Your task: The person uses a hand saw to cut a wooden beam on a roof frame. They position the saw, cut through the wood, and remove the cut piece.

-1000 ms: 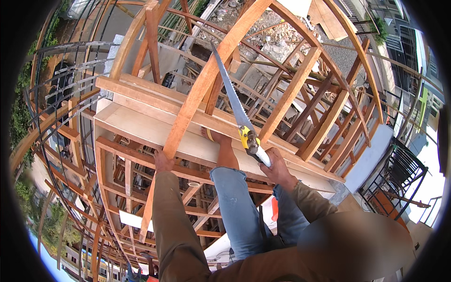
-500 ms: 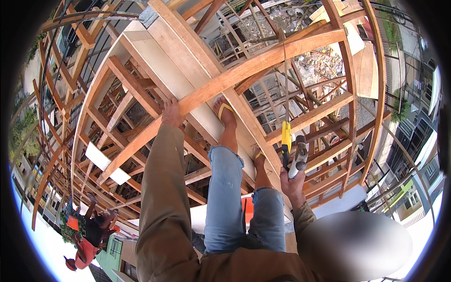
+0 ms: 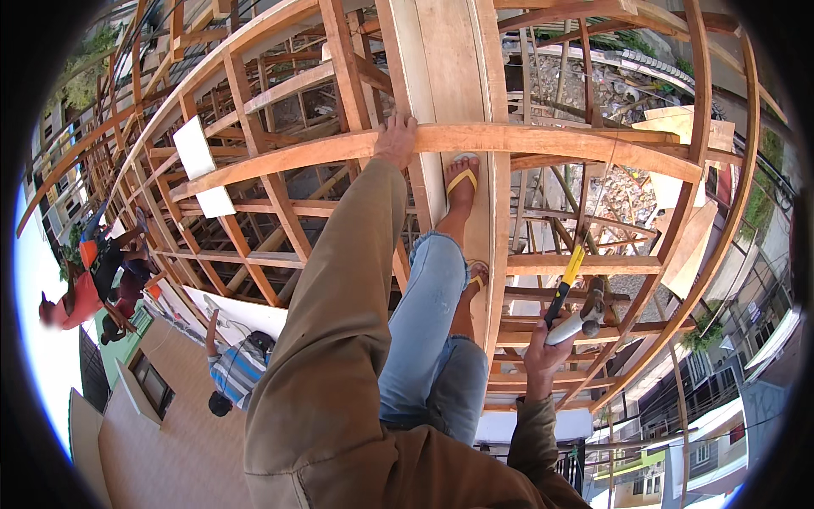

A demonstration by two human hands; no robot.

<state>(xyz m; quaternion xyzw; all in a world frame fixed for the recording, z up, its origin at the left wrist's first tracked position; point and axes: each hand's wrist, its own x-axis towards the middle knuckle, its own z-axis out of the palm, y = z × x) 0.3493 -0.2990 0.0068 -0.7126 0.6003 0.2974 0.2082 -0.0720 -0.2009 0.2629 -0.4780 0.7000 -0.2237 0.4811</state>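
Across the plank walkway [image 3: 454, 51] runs one long curved beam [image 3: 543, 141], likely heavy and stiff, its sawn wood unlikely to slip; mid-length, fingers over the edge, seems the best hold. The left hand [image 3: 396, 142] grips it near the walkway's left edge. One saw [image 3: 570, 276], its thin blade probably springy, and one hammer [image 3: 564, 329], presumably head-heavy, share the right hand [image 3: 545, 360], closed around both handles. Two yellow-strapped sandals [image 3: 463, 177] stand on the planks.
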